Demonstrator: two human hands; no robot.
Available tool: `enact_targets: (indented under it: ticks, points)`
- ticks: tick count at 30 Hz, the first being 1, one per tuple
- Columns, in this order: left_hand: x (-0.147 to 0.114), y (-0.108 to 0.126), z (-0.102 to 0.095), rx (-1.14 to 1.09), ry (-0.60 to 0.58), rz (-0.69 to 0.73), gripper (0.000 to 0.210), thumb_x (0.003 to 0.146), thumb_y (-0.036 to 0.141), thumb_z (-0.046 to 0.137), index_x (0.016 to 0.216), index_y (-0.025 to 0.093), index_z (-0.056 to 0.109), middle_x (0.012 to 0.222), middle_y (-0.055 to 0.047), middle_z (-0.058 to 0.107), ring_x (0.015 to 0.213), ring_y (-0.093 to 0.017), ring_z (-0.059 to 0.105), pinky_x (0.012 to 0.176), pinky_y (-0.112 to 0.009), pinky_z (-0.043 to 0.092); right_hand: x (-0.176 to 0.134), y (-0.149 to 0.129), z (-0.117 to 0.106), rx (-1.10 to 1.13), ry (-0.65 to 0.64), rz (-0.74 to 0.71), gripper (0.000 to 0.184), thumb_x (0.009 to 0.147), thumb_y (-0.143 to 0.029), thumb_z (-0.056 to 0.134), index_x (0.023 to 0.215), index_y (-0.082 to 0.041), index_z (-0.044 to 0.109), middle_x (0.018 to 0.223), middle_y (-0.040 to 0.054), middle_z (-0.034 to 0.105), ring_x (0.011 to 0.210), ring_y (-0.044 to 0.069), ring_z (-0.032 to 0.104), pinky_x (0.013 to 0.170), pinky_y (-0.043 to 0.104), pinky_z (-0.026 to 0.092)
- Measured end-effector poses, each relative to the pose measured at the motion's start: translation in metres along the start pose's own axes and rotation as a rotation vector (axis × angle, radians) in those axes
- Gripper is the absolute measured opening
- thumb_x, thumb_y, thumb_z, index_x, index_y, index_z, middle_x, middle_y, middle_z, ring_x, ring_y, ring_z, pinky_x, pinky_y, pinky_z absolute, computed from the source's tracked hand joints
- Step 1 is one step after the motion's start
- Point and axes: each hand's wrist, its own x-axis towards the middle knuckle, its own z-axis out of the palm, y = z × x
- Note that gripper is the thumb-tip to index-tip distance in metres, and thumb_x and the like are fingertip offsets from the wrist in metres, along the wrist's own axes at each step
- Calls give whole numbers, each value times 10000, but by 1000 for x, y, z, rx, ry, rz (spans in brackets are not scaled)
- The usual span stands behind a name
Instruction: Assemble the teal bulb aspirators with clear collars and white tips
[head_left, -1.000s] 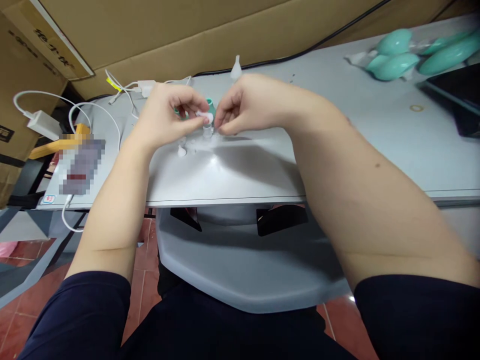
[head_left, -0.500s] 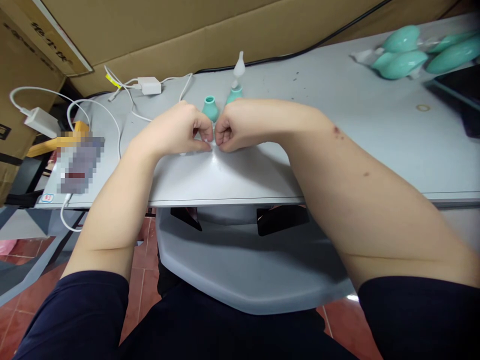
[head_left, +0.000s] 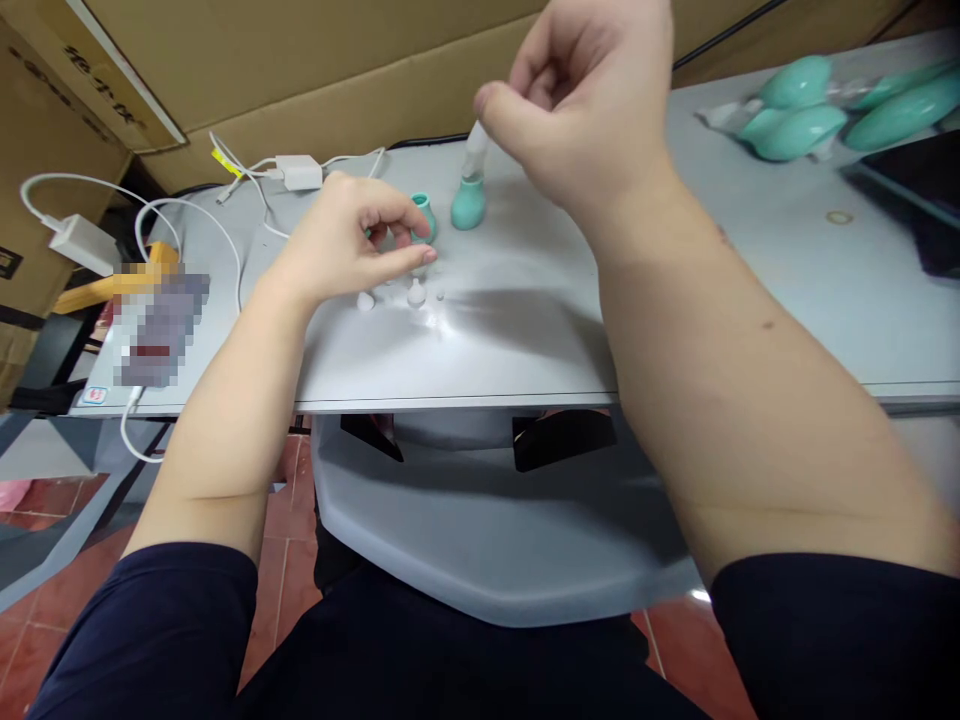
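Two small teal rubber bulbs stand on the grey table. The right bulb [head_left: 469,205] carries a translucent whitish nozzle [head_left: 475,152], tilted slightly. My right hand [head_left: 581,95] is raised at the nozzle's upper end, thumb and curled fingers closed around its tip, which they hide. The left bulb [head_left: 424,212] has an open neck and sits partly behind my left hand [head_left: 379,235]. That hand hovers over the table, holding nothing, thumb and fingertips apart. Below it lie small white pieces: a rounded one [head_left: 365,301], a peaked one [head_left: 416,292] and a tiny one [head_left: 440,296].
White cables with an adapter [head_left: 298,172] lie at the back left. A pixelated item [head_left: 165,325] rests at the left edge beside a yellow-orange piece [head_left: 105,288]. Several larger teal bulbs [head_left: 806,130] and a dark device [head_left: 919,200] are at the right. Cardboard [head_left: 337,65] stands behind.
My right hand has moved up and away from my left hand, to the nozzle. My left hand has loosened its pinch, uncovering the small white pieces on the table.
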Motion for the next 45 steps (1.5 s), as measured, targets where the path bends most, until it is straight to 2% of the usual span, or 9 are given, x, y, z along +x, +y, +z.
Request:
enact_targets:
  ticks: [4, 7, 10, 18, 23, 29, 37, 42, 45]
  points:
    - [4, -12, 8, -42, 127, 93, 218, 903, 484, 844, 870, 268, 848, 713, -14, 727, 612, -166, 504, 653, -396, 463, -1, 25, 14, -182, -39, 211, 431, 721, 53, 816, 1055, -205, 731, 619, -136, 432, 594, 142, 373, 760, 334, 432]
    - [7, -22, 11, -13, 124, 51, 267, 924, 514, 816, 889, 251, 850, 735, -33, 726, 644, -188, 561, 662, -393, 483, -5, 33, 23, -221, -152, 262, 342, 729, -80, 904, 749, -283, 630, 577, -97, 485, 579, 173, 408, 736, 376, 453]
    - [7, -30, 13, 23, 139, -20, 304, 940, 531, 798, 928, 230, 845, 766, -46, 735, 703, -215, 640, 696, -380, 509, -7, 37, 27, -264, -186, 263, 580, 754, -170, 851, 558, -317, 326, 535, -49, 447, 567, 198, 362, 677, 405, 421]
    - [10, -27, 12, 4, 328, -56, 333, 930, 616, 764, 1071, 321, 826, 948, -68, 797, 840, -282, 698, 797, -445, 578, -4, 21, 21, 53, 54, 39, 204, 801, -68, 612, 777, -271, 605, 773, -12, 614, 710, 189, 524, 706, 341, 408]
    - [14, -25, 12, -71, 457, 93, 393, 941, 708, 722, 1146, 385, 815, 1169, -76, 824, 1042, -336, 697, 864, -515, 580, -7, -2, 25, 364, 12, -32, 75, 852, -248, 563, 857, -234, 637, 774, -41, 570, 649, 122, 511, 659, 285, 382]
    - [13, -23, 17, -162, 380, 68, 427, 927, 723, 774, 1166, 374, 834, 1225, -50, 846, 1103, -335, 726, 924, -498, 595, -15, -10, 37, 618, -129, -38, 33, 863, -224, 657, 849, -242, 680, 719, -54, 610, 552, 112, 511, 526, 273, 411]
    - [10, -15, 19, -130, 183, 13, 449, 1047, 676, 678, 962, 257, 812, 938, -68, 809, 879, -274, 746, 828, -415, 574, -22, -8, 40, 634, -223, -56, 130, 982, -286, 738, 874, -239, 683, 760, -38, 654, 564, 123, 545, 542, 279, 453]
    - [8, -9, 18, -222, 157, 32, 397, 1071, 604, 665, 1000, 251, 833, 984, -68, 814, 972, -282, 794, 902, -424, 636, -20, -22, 34, 630, -228, 172, 116, 897, -213, 649, 812, -266, 706, 722, -23, 666, 537, 151, 535, 517, 316, 400]
    - [7, -6, 17, -270, 120, -29, 501, 1051, 698, 647, 1042, 238, 846, 943, -70, 793, 832, -243, 763, 778, -408, 646, -18, -28, 33, 622, -184, 285, 85, 830, -283, 645, 764, -289, 699, 683, -12, 644, 517, 172, 500, 501, 335, 355]
